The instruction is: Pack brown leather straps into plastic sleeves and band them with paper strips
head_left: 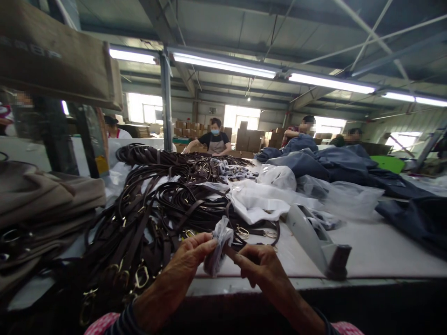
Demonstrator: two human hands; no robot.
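The plastic-wrapped bundle (pixel 215 260) is located at 6 o'clock, above the table edge. The left hand (pixel 195 249) pinches its 10 o'clock side, thumb against fingers; the right hand (pixel 256 263) is curled nearly closed at 3 o'clock, its hold indeterminable. Expect a light, pliable load with a slippery, easily torn film; grip the thicker body, not the loose top.

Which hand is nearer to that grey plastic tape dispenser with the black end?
Right. The right hand is just left of the grey plastic tape dispenser, not touching it; the left hand is farther left, at the clear-plastic-wrapped bundle.
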